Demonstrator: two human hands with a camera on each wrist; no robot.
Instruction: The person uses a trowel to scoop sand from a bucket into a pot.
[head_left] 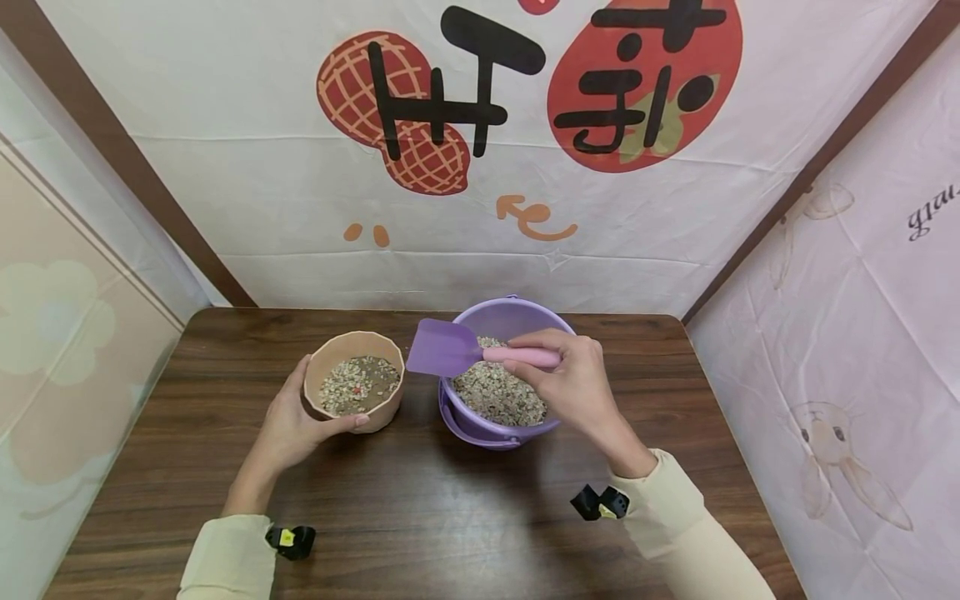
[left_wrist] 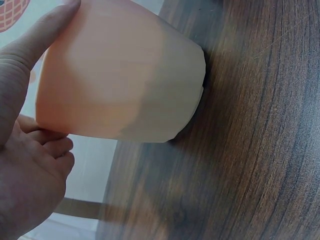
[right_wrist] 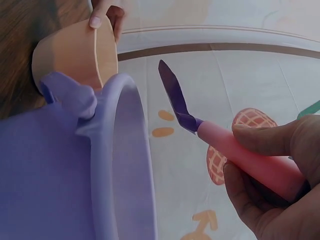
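A peach-coloured pot (head_left: 354, 382) stands on the wooden table (head_left: 420, 500), partly filled with a grainy mix. My left hand (head_left: 300, 421) grips its side, thumb at the front; the left wrist view shows the pot (left_wrist: 120, 75) with my left hand (left_wrist: 30, 150) wrapped round it. To its right stands a purple bucket (head_left: 504, 320) holding the same mix. My right hand (head_left: 570, 379) holds the pink handle of a small purple shovel (head_left: 444, 348), its blade level between pot and bucket. In the right wrist view the shovel (right_wrist: 175, 97) is above the bucket rim (right_wrist: 125, 150), gripped by my right hand (right_wrist: 275, 180).
Printed cloth panels stand at the back (head_left: 480, 167), left (head_left: 67, 333) and right (head_left: 862, 333) of the table. The near half of the tabletop is bare wood. The bucket's handle (head_left: 480, 433) lies folded down at its front.
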